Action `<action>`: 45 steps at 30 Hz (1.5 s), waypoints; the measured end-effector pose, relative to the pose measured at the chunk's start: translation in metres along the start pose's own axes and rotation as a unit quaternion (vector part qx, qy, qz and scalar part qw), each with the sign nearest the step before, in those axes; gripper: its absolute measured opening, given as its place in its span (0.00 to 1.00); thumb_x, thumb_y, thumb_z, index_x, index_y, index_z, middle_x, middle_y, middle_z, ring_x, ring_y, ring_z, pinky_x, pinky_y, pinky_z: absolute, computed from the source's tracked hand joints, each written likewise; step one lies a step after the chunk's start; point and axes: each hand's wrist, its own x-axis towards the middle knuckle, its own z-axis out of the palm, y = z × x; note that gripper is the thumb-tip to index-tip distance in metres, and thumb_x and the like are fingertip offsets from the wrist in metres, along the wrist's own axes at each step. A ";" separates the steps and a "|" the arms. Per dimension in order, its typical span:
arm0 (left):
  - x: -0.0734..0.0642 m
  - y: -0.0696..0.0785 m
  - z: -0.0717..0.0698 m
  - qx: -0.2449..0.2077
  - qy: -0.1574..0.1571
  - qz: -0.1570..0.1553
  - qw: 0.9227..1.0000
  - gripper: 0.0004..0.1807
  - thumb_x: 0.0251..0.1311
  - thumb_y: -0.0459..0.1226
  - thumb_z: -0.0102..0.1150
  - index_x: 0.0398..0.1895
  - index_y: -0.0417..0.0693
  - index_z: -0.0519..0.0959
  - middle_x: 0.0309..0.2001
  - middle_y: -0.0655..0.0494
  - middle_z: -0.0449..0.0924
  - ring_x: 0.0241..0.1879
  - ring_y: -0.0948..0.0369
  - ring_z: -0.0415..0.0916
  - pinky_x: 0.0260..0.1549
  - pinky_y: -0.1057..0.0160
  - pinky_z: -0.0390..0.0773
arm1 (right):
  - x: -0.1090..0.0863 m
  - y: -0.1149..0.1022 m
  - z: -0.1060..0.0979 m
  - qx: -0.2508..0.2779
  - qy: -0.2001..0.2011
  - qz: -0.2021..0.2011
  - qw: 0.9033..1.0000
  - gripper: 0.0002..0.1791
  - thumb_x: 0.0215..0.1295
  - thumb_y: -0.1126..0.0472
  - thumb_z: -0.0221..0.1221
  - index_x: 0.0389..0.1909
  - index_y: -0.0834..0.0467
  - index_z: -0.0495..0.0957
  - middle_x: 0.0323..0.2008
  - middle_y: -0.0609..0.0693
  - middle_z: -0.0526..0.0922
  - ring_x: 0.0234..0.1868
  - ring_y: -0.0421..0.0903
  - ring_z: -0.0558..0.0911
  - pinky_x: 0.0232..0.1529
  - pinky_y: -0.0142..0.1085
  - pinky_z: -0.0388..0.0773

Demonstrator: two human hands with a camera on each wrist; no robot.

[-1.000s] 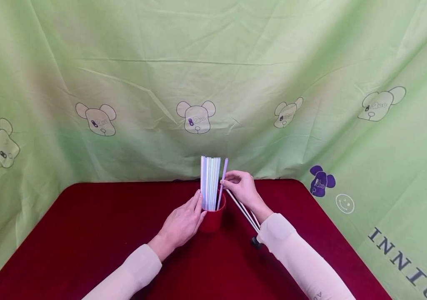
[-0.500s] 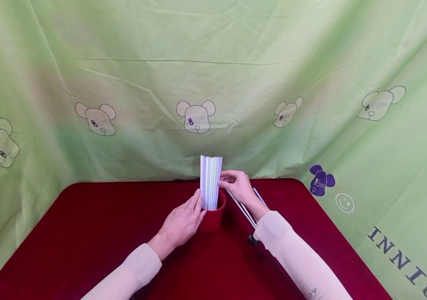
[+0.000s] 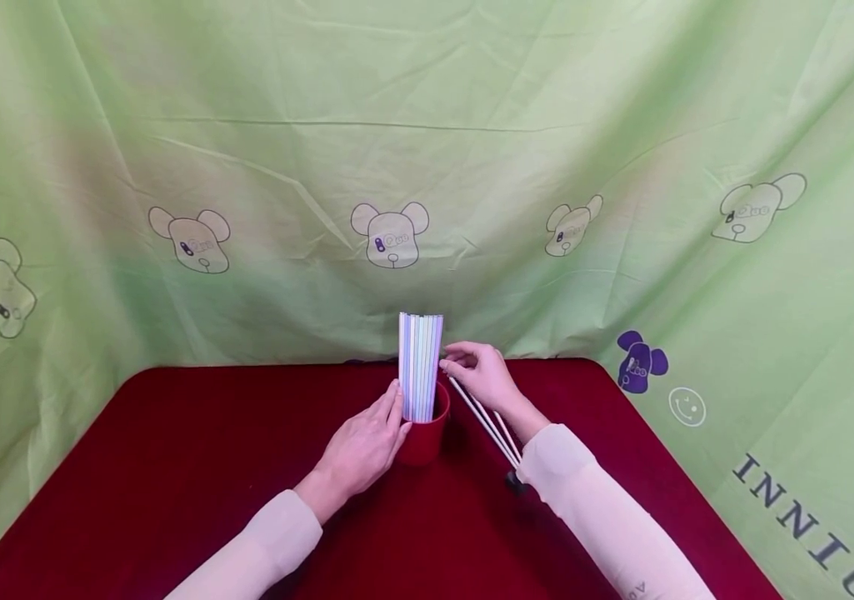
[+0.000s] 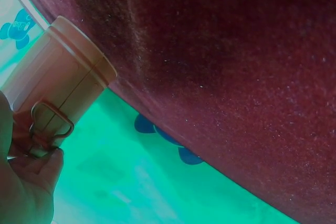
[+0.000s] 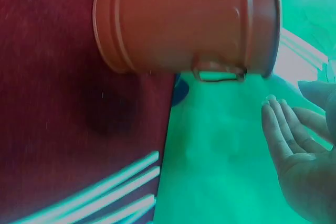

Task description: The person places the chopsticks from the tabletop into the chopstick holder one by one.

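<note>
at the bottom of the head view, pale sleeves (image 3: pixel 265 533) slant in from the lower left and lower right. past them, left of centre, the left hand (image 3: pixel 359 437) lies with its fingers fairly straight, touching the rim of the cup (image 3: pixel 421 446) and the left side of the straws (image 3: pixel 421 367), steadying them by the look of it rather than clenching. the filling seems well along: a thick bunch already stands in the cup, just below mid-frame, while a few loose straws (image 5: pixel 110 179) lie on the table in the lower left of the right wrist view and look like what is left; the sleeve may hide others. the bunch stands nearly upright as a flat, tidy row, tops almost level, in soft pink, lilac, blue and pale green, with a gap in the cup at its right. the cup is red, ribbed near its ends, with a wire loop (image 4: pixel 59 113) on its side. right of the bunch, the right hand (image 3: pixel 485 379) is released, fingers extended and holding nothing. behind, the dark red table (image 3: pixel 172 467) ends against a green cloth (image 3: pixel 284 83) with printed bear heads.
</note>
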 end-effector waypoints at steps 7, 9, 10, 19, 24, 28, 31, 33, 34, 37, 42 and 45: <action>0.002 -0.003 -0.002 0.016 0.003 0.004 1.000 0.31 0.76 0.45 0.52 0.70 0.28 0.69 0.70 0.35 0.70 0.68 0.50 0.73 0.63 0.58 0.77 | 0.002 0.012 -0.026 -0.093 -0.005 -0.032 0.995 0.14 0.68 0.65 0.64 0.51 0.68 0.83 0.41 0.59 0.88 0.40 0.52 0.87 0.44 0.44 0.85; 0.003 -0.003 -0.003 0.015 -0.002 0.002 1.000 0.31 0.77 0.45 0.51 0.70 0.28 0.69 0.70 0.35 0.69 0.69 0.50 0.72 0.63 0.58 0.76 | 0.003 0.018 -0.034 -0.126 -0.010 -0.043 0.991 0.14 0.67 0.67 0.64 0.50 0.70 0.83 0.41 0.61 0.88 0.40 0.53 0.87 0.45 0.45 0.85; 0.003 -0.003 -0.003 0.015 -0.004 0.001 1.000 0.31 0.77 0.45 0.51 0.70 0.28 0.68 0.70 0.34 0.69 0.69 0.50 0.71 0.64 0.58 0.76 | 0.004 0.022 -0.037 -0.137 -0.014 -0.045 0.989 0.13 0.67 0.68 0.64 0.49 0.70 0.82 0.41 0.62 0.88 0.40 0.54 0.87 0.45 0.46 0.85; 0.001 -0.003 -0.001 0.005 0.010 0.009 1.000 0.31 0.73 0.44 0.56 0.69 0.28 0.70 0.69 0.33 0.71 0.67 0.48 0.74 0.62 0.56 0.77 | -0.001 0.065 -0.059 -0.181 -0.071 -0.020 0.981 0.10 0.63 0.72 0.62 0.44 0.72 0.82 0.33 0.57 0.86 0.35 0.50 0.85 0.40 0.42 0.84; 0.001 -0.002 -0.001 0.010 0.007 0.007 1.000 0.31 0.74 0.44 0.56 0.69 0.28 0.70 0.69 0.34 0.71 0.67 0.49 0.74 0.62 0.57 0.77 | -0.006 0.084 -0.065 -0.205 -0.070 -0.034 0.976 0.11 0.57 0.75 0.61 0.41 0.75 0.82 0.32 0.62 0.86 0.35 0.54 0.85 0.39 0.46 0.84; 0.001 -0.001 -0.001 0.008 0.002 0.004 1.000 0.31 0.75 0.44 0.55 0.69 0.28 0.70 0.69 0.34 0.70 0.67 0.49 0.73 0.62 0.57 0.77 | -0.010 0.097 -0.070 -0.242 -0.074 -0.037 0.967 0.10 0.54 0.75 0.62 0.38 0.74 0.82 0.31 0.62 0.85 0.35 0.56 0.84 0.40 0.48 0.84; 0.001 -0.001 -0.001 0.002 -0.001 0.002 1.000 0.31 0.75 0.44 0.55 0.69 0.28 0.69 0.70 0.34 0.70 0.68 0.49 0.73 0.63 0.57 0.77 | -0.015 0.106 -0.073 -0.264 -0.081 -0.019 0.961 0.10 0.52 0.75 0.61 0.37 0.73 0.82 0.30 0.61 0.85 0.36 0.57 0.84 0.41 0.49 0.83; 0.001 0.000 -0.001 -0.002 -0.005 0.001 1.000 0.31 0.75 0.44 0.54 0.70 0.28 0.69 0.70 0.34 0.69 0.68 0.49 0.72 0.63 0.57 0.76 | -0.018 0.111 -0.075 -0.275 -0.086 0.002 0.958 0.11 0.50 0.74 0.60 0.36 0.72 0.82 0.29 0.59 0.85 0.35 0.56 0.84 0.41 0.49 0.82; 0.000 0.000 -0.001 -0.004 -0.006 0.000 1.000 0.31 0.75 0.44 0.54 0.70 0.28 0.69 0.70 0.34 0.69 0.69 0.49 0.72 0.63 0.56 0.76 | -0.019 0.114 -0.077 -0.278 -0.089 0.016 0.956 0.11 0.49 0.74 0.59 0.35 0.72 0.82 0.29 0.58 0.84 0.35 0.55 0.83 0.41 0.48 0.82; 0.000 0.001 0.000 -0.008 -0.011 -0.003 1.000 0.31 0.76 0.45 0.52 0.71 0.29 0.68 0.71 0.35 0.69 0.69 0.49 0.72 0.63 0.57 0.76 | -0.022 0.120 -0.079 -0.288 -0.099 0.049 0.951 0.10 0.50 0.73 0.58 0.35 0.71 0.82 0.26 0.54 0.83 0.33 0.54 0.82 0.41 0.47 0.82; 0.000 0.001 0.000 -0.004 -0.016 -0.004 1.000 0.31 0.77 0.45 0.50 0.71 0.29 0.67 0.71 0.35 0.68 0.69 0.49 0.71 0.63 0.57 0.76 | -0.024 0.126 -0.079 -0.290 -0.102 0.088 0.948 0.10 0.50 0.73 0.57 0.33 0.69 0.84 0.28 0.55 0.84 0.36 0.56 0.83 0.42 0.49 0.83; 0.000 0.001 0.000 -0.001 -0.015 -0.005 1.000 0.31 0.77 0.45 0.50 0.71 0.29 0.68 0.71 0.35 0.68 0.69 0.49 0.72 0.62 0.57 0.77 | -0.023 0.127 -0.078 -0.287 -0.097 0.095 0.948 0.10 0.50 0.73 0.57 0.32 0.68 0.85 0.31 0.58 0.86 0.40 0.59 0.84 0.44 0.51 0.83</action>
